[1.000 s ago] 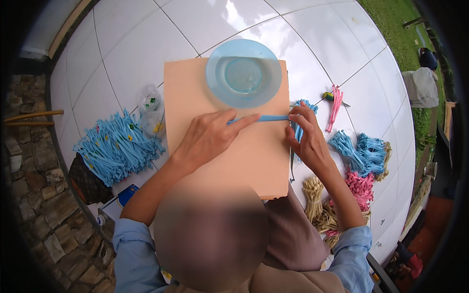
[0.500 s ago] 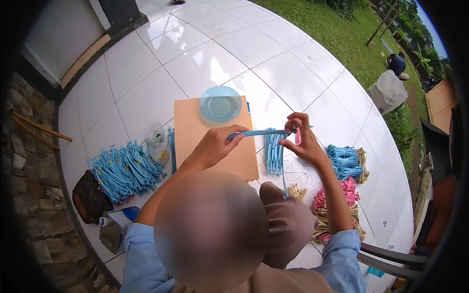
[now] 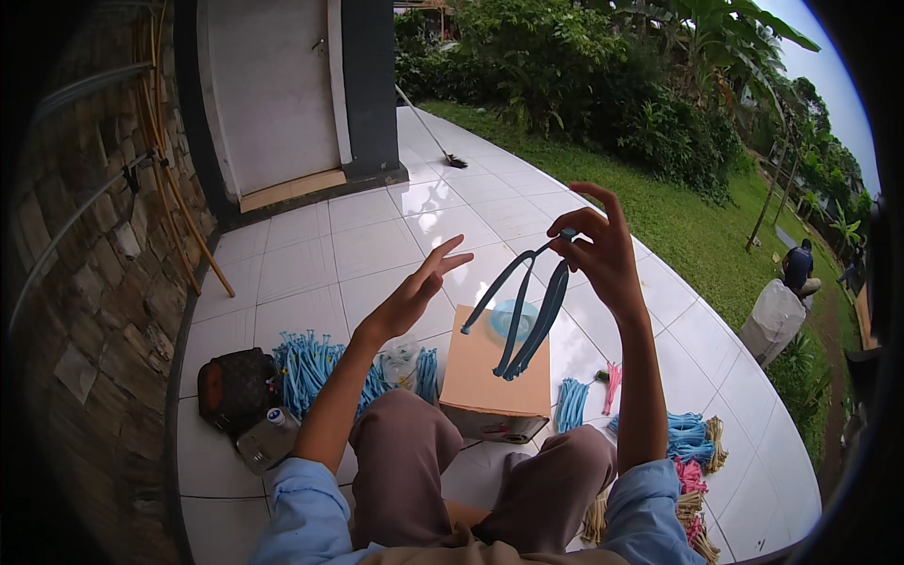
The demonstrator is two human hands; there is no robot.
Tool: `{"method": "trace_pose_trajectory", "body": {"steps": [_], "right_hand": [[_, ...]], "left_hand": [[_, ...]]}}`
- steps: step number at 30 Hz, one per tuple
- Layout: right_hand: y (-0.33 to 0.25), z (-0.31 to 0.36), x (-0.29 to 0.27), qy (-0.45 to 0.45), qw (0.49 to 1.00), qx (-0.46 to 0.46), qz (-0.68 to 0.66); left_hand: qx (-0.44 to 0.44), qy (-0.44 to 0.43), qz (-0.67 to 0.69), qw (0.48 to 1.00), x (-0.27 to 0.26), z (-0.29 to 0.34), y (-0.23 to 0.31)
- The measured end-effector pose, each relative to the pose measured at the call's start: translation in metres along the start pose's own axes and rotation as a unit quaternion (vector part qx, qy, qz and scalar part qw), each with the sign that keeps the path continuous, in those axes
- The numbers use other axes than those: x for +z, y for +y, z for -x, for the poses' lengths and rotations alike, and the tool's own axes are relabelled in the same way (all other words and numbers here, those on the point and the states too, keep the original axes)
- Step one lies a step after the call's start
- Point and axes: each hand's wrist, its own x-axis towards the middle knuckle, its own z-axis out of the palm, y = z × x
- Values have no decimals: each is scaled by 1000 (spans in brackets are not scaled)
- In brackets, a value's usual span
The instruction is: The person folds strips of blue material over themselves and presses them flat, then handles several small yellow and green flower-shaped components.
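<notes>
Several dark blue straps (image 3: 527,325) dangle from my right hand (image 3: 603,250), pinched at their upper end between thumb and fingers. The straps look narrow, with knobbed ends, and hang in front of a cardboard box (image 3: 461,386). My left hand (image 3: 414,297) is in the air to the left of the straps, fingers apart and holding nothing. On top of the box stands a light blue translucent bowl (image 3: 502,320), partly hidden behind the straps.
Light blue bundles (image 3: 306,377), a dark bag (image 3: 235,388), a metal can (image 3: 262,443) and a clear plastic bag (image 3: 400,361) lie left on the tiles. At right are blue (image 3: 571,405), pink (image 3: 690,474) and tan (image 3: 717,447) bundles. A person (image 3: 799,266) sits on the grass.
The view has tipped up toward the door and garden. My left hand has let go of the blue strap it was stretching; the straps now hang from my right hand alone.
</notes>
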Motion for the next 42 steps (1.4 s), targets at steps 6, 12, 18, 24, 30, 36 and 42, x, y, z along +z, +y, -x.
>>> {"method": "trace_pose_trajectory", "body": {"steps": [6,12,18,24,30,36,42], "right_hand": [[35,-73,121,-27,994,-64,-86],[169,-62,230,28,980,105,-169],[275,108,335,104,896,368,-227],[360,195,344,234,847,467,-93],[408,201,340,212,865,453,45],[401,174,344,173,900,376,137],[435,155,377,-3,924,349,158]], "left_hand": [[-52,32,150,987,1,17,-33],[-236,150,303,911,-34,53,-140],[-409,187,293,844,10,156,-266],[-410,118,252,869,104,183,-335],[-494,61,233,835,124,181,-354],[-337,163,-24,927,55,166,-353],[-375,118,-353,849,57,176,-402]]}}
